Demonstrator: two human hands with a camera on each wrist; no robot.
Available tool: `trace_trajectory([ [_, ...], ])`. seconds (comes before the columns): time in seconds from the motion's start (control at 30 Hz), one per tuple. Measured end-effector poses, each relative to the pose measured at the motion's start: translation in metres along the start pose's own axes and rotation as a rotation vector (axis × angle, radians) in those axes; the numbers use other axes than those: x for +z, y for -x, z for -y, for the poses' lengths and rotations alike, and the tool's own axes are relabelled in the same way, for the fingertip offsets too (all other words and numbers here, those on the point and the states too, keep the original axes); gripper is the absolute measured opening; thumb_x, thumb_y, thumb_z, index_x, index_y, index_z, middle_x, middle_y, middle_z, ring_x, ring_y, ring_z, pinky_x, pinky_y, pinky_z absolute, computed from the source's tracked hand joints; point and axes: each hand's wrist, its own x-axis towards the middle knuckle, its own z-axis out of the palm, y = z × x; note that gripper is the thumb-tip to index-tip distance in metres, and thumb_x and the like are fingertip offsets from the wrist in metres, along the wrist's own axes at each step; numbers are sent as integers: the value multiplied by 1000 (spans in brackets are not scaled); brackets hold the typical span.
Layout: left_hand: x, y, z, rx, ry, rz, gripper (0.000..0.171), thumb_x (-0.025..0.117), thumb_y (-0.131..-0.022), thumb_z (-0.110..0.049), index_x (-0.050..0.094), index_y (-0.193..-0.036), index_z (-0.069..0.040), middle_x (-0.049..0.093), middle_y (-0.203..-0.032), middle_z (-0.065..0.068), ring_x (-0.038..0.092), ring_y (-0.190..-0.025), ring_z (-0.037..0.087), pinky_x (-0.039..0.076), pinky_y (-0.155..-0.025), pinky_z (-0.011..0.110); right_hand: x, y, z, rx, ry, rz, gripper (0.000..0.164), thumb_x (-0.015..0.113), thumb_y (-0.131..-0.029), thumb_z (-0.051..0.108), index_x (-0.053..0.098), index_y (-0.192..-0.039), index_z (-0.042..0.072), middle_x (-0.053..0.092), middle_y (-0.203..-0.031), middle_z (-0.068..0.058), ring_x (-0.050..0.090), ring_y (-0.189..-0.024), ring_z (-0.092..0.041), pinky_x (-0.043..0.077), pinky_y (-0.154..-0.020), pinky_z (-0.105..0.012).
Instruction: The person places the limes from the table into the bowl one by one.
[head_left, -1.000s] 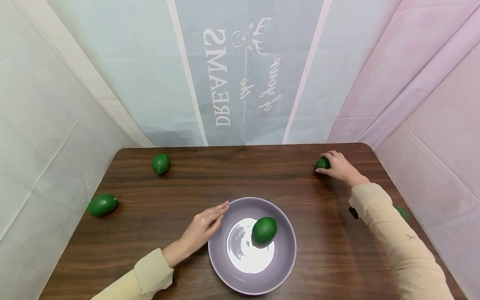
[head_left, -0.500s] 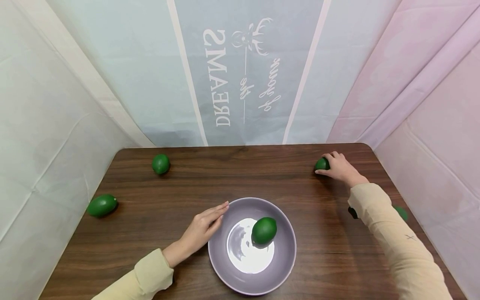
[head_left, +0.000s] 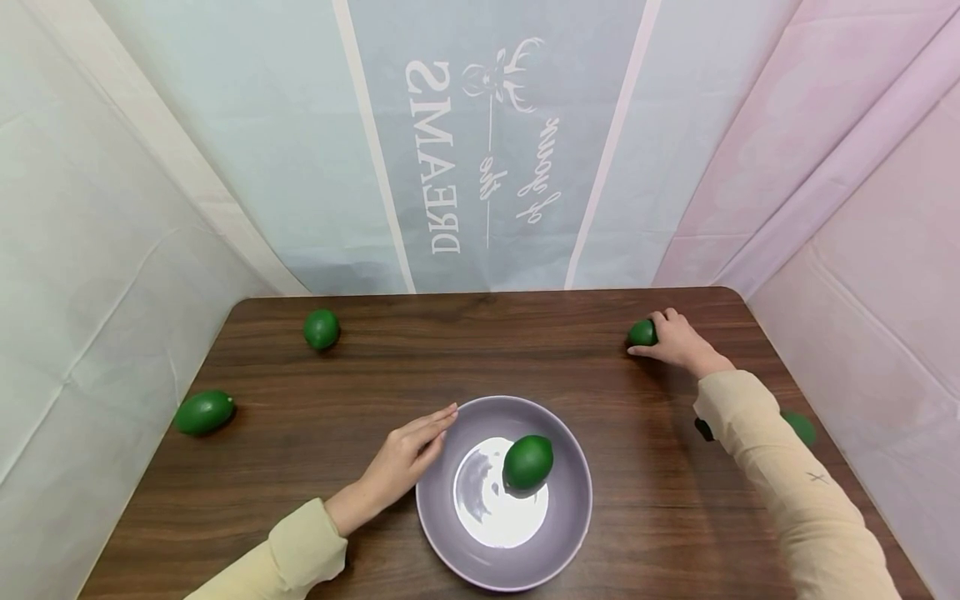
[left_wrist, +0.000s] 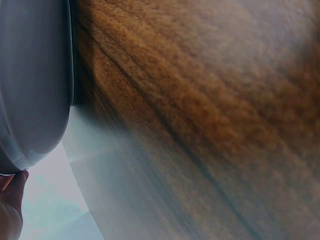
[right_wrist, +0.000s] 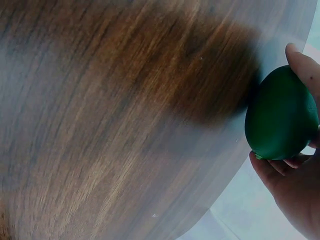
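Note:
My right hand [head_left: 678, 340] grips a green lime [head_left: 642, 333] at the back right of the table, thumb on one side and fingers on the other. In the right wrist view the lime [right_wrist: 280, 115] shows smooth and egg-shaped, with a small stem end near a fingertip. My left hand [head_left: 405, 454] rests with straight fingers against the left rim of a purple-grey bowl [head_left: 442, 546]. Inside the bowl lies another lime [head_left: 528, 462]. From the left wrist, the bowl's outer wall [left_wrist: 35, 75] fills the left side, with fingertips [left_wrist: 20, 182] at its edge.
On the wooden table [head_left: 480, 350], one lime [head_left: 322, 329] sits at the back left and another lime [head_left: 205, 412] by the left edge. A green fruit [head_left: 799, 427] is partly hidden behind my right sleeve [head_left: 787, 475]. Fabric sheets [head_left: 300, 167] hang around the table.
My right hand, with the lime in its grip, has shifted slightly toward me and to the left. The left hand and the bowl have stayed put.

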Motion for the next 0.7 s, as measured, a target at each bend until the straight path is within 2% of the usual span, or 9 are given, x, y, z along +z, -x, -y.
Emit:
trace_trajectory([
  [0.27, 0, 0, 0, 21, -8, -9, 30, 59, -81, 6, 62, -110, 7, 60, -117, 17, 58, -108, 24, 39, -95, 14, 3, 0, 1, 1, -25, 23, 75, 62, -83, 38, 31, -124, -17, 39, -113, -33, 41, -101, -46, 42, -79, -57],
  [0.7, 0, -1, 1, 28, -9, -10, 30, 60, -81, 5, 62, -110, 7, 60, -118, 17, 58, -108, 24, 39, -95, 15, 3, 0, 5, -16, -19, 15, 72, 64, -83, 28, 28, -129, -15, 34, -119, -37, 37, -105, -51, 39, -83, -60],
])
